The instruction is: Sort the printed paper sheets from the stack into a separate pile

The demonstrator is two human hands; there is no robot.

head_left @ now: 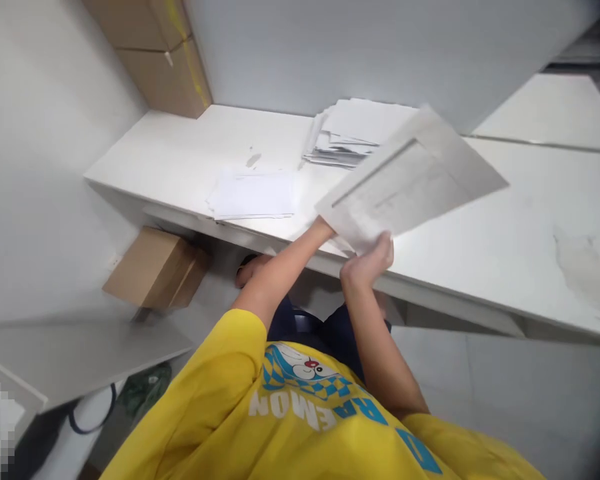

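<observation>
Fingers, R hand (373,257): I see them (386,241) curled shut on the near corner of the paper sheet (415,177), thumb side on top.
Fingers, L hand (325,227): mostly hidden behind the sheet's near-left edge; looks like a pinch there, but I can't tell the grip for sure.
Item held: large grey-white sheet w/ a faint rectangular outline, blurred, lifted clear of the tabletop (505,227) and tilted, far corner up to the right.
Step in hand (my read): one sheet lifted between both hands, above the tabletop's front edge, in mid-handling.
Next move calls for (my read): both grips kept even so the sheet doesn't buckle or slip; it is thin and floppy, so support near the corners matters.
Stack A: flat white paper pile (253,195) on the tabletop, left of the hands, apart from the sheet.
Stack B: thicker, fanned paper stack (345,133) further back, partly behind the sheet.
Surface: white tabletop, small dark mark near stack A, greyish smear at the right end.
Room: pale walls; cardboard boxes (155,50) in the far-left corner; another cardboard box (153,267) on the floor under the tabletop; cable loop (93,413) and green bag (145,390) lower left.
Operator: yellow printed shirt, dark trousers.
</observation>
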